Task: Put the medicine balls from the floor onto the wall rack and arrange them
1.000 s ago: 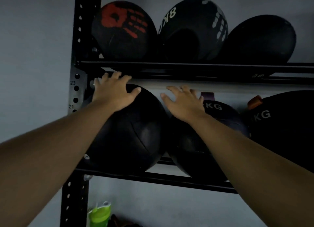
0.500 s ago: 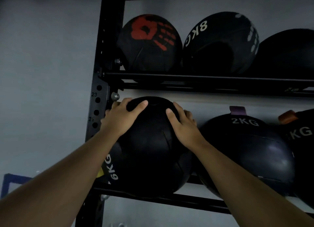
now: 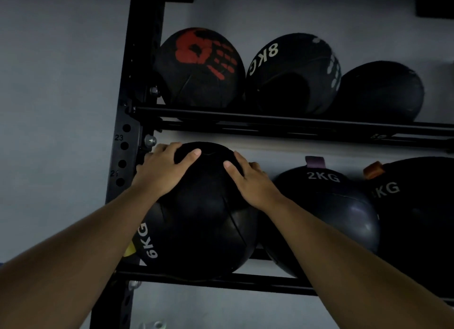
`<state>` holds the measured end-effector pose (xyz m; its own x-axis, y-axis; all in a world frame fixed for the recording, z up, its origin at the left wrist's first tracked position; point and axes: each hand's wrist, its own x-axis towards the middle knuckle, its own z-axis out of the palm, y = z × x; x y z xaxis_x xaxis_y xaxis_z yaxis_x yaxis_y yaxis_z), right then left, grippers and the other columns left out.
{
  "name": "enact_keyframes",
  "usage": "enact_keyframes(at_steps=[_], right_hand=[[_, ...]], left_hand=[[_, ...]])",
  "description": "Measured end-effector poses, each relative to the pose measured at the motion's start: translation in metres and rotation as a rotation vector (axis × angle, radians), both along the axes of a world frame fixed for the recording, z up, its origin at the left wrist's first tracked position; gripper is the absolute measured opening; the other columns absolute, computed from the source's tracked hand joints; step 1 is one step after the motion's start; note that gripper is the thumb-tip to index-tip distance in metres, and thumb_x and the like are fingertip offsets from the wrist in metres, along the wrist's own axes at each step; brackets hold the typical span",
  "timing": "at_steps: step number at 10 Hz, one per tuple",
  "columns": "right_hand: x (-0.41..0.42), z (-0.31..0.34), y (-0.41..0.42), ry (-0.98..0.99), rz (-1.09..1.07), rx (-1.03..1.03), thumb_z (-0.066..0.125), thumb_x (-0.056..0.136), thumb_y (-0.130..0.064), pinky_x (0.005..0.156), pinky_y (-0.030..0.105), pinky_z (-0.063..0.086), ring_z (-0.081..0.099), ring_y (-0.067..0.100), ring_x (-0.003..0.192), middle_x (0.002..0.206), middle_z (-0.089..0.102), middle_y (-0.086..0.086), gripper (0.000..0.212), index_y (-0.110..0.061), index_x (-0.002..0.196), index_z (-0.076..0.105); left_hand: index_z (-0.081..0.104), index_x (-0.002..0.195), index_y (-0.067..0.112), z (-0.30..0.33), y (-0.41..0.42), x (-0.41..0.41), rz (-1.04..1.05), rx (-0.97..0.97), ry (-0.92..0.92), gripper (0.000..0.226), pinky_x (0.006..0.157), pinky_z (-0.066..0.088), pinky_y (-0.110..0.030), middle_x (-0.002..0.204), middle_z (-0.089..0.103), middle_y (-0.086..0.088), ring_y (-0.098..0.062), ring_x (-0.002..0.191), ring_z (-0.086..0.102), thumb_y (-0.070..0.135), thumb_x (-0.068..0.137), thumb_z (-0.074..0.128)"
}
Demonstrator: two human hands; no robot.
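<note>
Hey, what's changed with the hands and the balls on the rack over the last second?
The right hand moved left, off the 2KG ball and onto the top of the 6KG ball. The left hand stayed on that ball's top left. Both balls remain on the lower rail; the 8KG ball above has not moved.

Setting: gym or fitness room, storage area. Evidence: black steel wall rack [image 3: 145, 58], its upright punched with holes numbered 21 and 23. Two tiers of black medicine balls: 8KG ball [image 3: 292, 75], 6KG ball [image 3: 204, 218], 2KG ball [image 3: 326, 210], red-handprint ball [image 3: 199, 68]. Plain grey wall [image 3: 61, 82] behind.
</note>
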<state>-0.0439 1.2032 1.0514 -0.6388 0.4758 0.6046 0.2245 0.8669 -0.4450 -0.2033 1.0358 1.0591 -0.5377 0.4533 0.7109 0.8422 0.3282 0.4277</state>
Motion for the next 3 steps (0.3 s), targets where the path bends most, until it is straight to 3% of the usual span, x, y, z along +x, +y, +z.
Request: enact_keyframes(at_steps=[1,2,3], right_hand=[[0.014,0.006,-0.001,-0.028,-0.016,0.056,0.033,0.099,-0.074,0.117,0.05,0.039,0.042,0.036,0.148,0.161,0.041,0.011,0.073,-0.041,0.164,0.026],[0.047,0.013,-0.005,-0.028,-0.057,0.21,0.044,0.103,-0.061,0.109,0.046,0.047,0.051,0.03,0.138,0.15,0.053,0.009,0.059,-0.035,0.156,0.042],[0.075,0.016,-0.003,0.005,-0.069,0.245,0.047,0.104,-0.055,0.103,0.043,0.049,0.053,0.029,0.135,0.147,0.055,0.008,0.052,-0.033,0.151,0.048]], left_hand=[[0.035,0.165,0.027,0.005,-0.004,0.011,0.017,-0.111,0.17,0.086,0.123,0.032,-0.06,0.172,0.036,-0.005,-0.035,0.156,0.037,0.08,0.097,0.032],[0.042,0.161,0.026,0.018,-0.005,0.043,0.027,-0.292,0.499,0.07,0.121,0.034,-0.048,0.165,0.045,0.0,-0.027,0.149,0.045,0.066,0.103,0.04],[0.049,0.155,0.027,0.023,-0.005,0.073,0.031,-0.396,0.601,0.057,0.119,0.035,-0.041,0.16,0.05,0.002,-0.022,0.144,0.049,0.055,0.106,0.046]])
